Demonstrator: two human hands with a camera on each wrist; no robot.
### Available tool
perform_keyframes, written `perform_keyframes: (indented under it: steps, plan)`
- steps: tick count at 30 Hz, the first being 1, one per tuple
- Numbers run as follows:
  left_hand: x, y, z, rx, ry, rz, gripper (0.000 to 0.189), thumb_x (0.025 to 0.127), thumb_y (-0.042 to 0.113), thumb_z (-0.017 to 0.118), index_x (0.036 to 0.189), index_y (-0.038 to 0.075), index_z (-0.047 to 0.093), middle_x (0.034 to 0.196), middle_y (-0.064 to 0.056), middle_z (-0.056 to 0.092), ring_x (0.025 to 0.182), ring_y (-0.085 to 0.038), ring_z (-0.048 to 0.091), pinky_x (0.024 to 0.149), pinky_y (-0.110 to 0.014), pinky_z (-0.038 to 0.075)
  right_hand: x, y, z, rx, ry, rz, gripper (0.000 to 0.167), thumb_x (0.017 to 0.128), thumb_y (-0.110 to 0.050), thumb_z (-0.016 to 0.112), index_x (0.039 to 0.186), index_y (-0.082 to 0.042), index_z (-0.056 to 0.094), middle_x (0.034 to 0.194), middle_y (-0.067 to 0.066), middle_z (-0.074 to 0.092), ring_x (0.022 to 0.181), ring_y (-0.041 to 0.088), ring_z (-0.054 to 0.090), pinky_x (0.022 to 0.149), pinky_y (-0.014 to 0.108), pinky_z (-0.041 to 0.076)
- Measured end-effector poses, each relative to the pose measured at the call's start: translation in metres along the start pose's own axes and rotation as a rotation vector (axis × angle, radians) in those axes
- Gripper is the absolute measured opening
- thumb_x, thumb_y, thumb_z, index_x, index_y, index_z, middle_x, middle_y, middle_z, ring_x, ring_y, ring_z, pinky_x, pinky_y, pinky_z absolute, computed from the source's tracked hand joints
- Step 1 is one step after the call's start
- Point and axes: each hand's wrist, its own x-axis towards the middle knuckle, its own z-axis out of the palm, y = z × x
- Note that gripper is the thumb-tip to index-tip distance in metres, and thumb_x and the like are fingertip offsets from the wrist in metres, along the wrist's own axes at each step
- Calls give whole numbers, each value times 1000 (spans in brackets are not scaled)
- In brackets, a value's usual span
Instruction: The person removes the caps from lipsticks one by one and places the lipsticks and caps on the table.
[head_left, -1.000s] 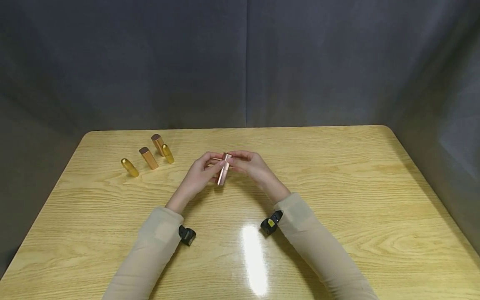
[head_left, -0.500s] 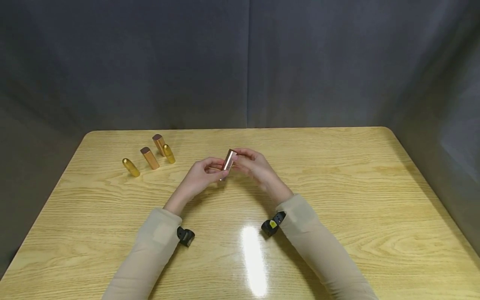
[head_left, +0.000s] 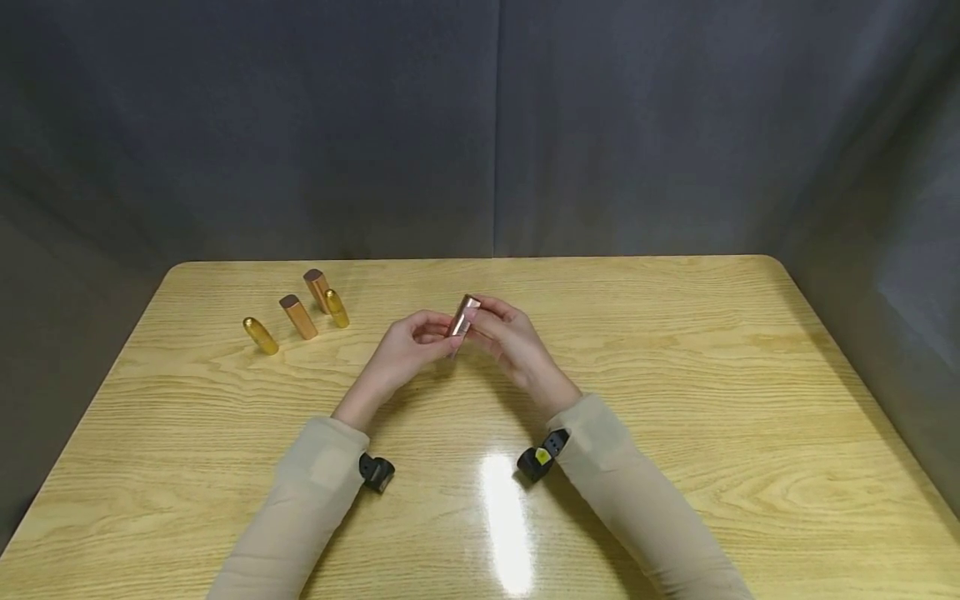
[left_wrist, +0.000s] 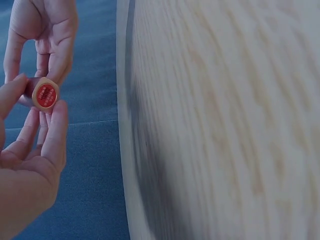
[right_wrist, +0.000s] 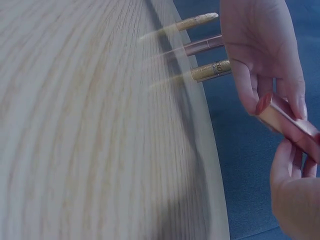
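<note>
A shiny rose-gold lipstick tube is held tilted above the middle of the table, its upper end leaning right. My left hand pinches its lower part between thumb and fingers. Around the upper part, my right hand grips with thumb and fingertips. The left wrist view shows the base of the lipstick with a round red label. In the right wrist view the other end of the lipstick faces the camera, with fingers covering part of the barrel.
On the wooden table, at the back left, stand two copper-coloured lipstick tubes, one nearer and one farther back. Two gold bullet-shaped tubes stand there too, one on the left and one on the right. A dark curtain hangs behind.
The lipstick has risen slightly and shifted right, tilting more. My left thumb has slid toward its lower end, and the right hand has moved with the upper end. The standing tubes stay put.
</note>
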Motion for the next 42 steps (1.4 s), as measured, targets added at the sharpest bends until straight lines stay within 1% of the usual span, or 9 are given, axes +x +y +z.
perform_keyframes:
  steps: [4,8,12,16,24,32,36,40,42]
  plan:
    - [0,2,1,-18,-6,0,41,90,18,67,125,1,55,124,-17,60,112,-27,60,91,-34,53,-2,-2,1,44,26,-16,32,96,-1,49,127,3,45,99,-4,59,91,4,62,84,15,53]
    - [1,3,4,-57,-16,1,42,90,18,67,127,1,55,123,-19,60,106,-23,63,95,-42,52,-4,-5,-1,94,39,-36,19,95,1,49,113,-5,50,95,-4,61,87,4,63,81,16,54]
    - [1,6,5,-83,-23,6,43,89,19,68,127,2,56,123,-18,60,98,-15,63,95,-43,52,-5,-10,-2,126,23,-55,16,95,2,47,106,-9,53,91,-4,63,82,4,64,79,16,55]
    - [1,8,6,-96,-29,1,42,89,20,68,126,4,57,121,-15,60,95,-13,61,96,-46,51,-5,-13,-4,144,12,-59,17,96,3,46,101,-10,54,89,-4,63,80,5,66,78,16,56]
    - [1,10,7,-86,-62,-8,40,90,21,67,127,6,58,124,-15,59,94,-15,58,94,-48,51,-7,-15,-8,161,20,-27,16,96,3,47,101,-10,54,90,-2,62,79,5,66,77,16,56]
    - [1,11,6,-91,-74,-29,39,90,17,67,125,3,58,118,-14,59,86,-11,58,93,-47,52,-7,-13,-9,155,14,-25,15,96,3,46,103,-8,53,93,-1,61,81,5,67,78,16,56]
    - [-1,10,3,-67,-83,-39,38,88,16,69,122,2,59,115,-14,60,87,-12,59,89,-42,54,-6,-16,-15,222,29,-13,15,97,2,45,99,-9,56,90,-1,64,82,7,67,81,17,56]
    - [-7,1,-5,4,-96,-77,38,87,19,71,120,4,61,114,-12,61,88,-12,58,80,-28,52,-4,-30,-36,387,123,-35,19,98,-1,45,92,-10,61,89,0,64,83,9,67,82,18,56]
    - [-10,-5,-12,15,-89,-95,40,88,20,70,122,4,59,116,-12,60,88,-11,58,78,-24,52,-4,-38,-48,435,159,-42,18,99,-3,46,92,-10,62,92,1,63,84,10,67,82,18,56]
